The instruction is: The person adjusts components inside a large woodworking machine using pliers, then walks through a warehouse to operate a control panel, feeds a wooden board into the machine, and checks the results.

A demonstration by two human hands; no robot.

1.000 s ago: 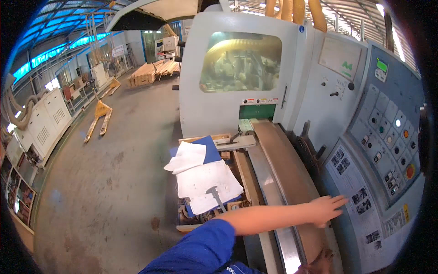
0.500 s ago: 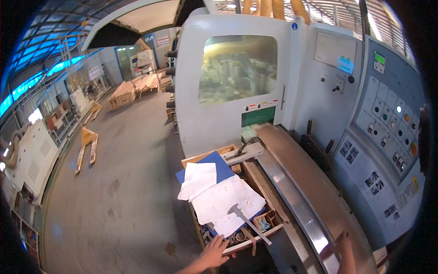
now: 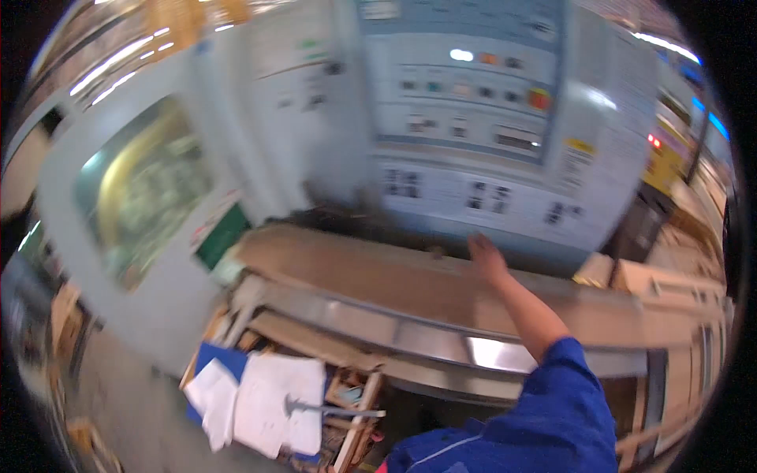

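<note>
My right hand (image 3: 487, 256) is stretched out over the far edge of the long brown machine bed (image 3: 355, 272), just below the printed sheets on the control cabinet. Motion smears its fingers, so their pose and any contact with the bed cannot be made out. The blue sleeve (image 3: 552, 410) of that arm comes up from the lower edge. No part of my left hand can be made out. At lower left, white papers (image 3: 268, 394) lie over a blue folder (image 3: 222, 359) on a wooden tray (image 3: 356, 430). A caliper (image 3: 335, 410) rests across the papers and the tray's rim.
Behind the bed stands a grey control cabinet (image 3: 465, 47) with buttons and lamps. A white machine enclosure (image 3: 63, 229) with a window is at left. A metal strip (image 3: 430, 340) runs along the bed's near side. Pale timber (image 3: 670, 284) lies at right.
The view has swung to the right, bringing the control cabinet to the middle. My right hand has reached farther out across the bed. My left hand, formerly at the tray's edge, has left the view.
</note>
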